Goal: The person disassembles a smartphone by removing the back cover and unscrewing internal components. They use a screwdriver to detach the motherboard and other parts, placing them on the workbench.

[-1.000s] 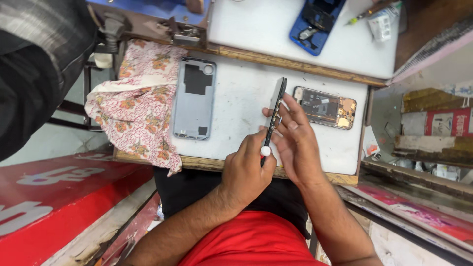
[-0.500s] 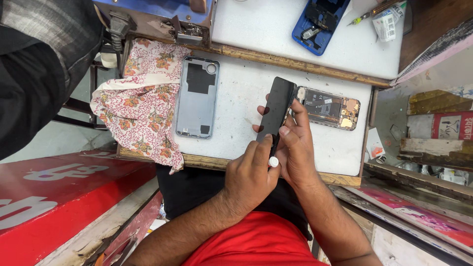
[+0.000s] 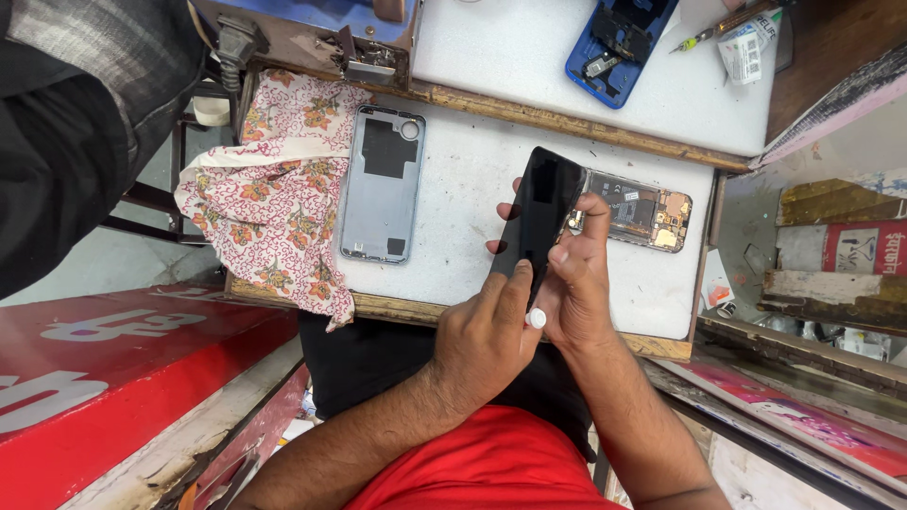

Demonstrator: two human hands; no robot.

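White worktop (image 3: 453, 198): black phone screen (image 3: 539, 212) now turned face-up.

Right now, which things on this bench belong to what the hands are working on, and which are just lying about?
In hand:
black phone screen panel, held by left hand and right hand
small white piece between the hands

Lying about:
grey back cover
opened phone body
floral cloth
blue phone

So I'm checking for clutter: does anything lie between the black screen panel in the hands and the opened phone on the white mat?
Nothing visible does. The black screen panel, held by both hands, overlaps the opened phone at its left end.
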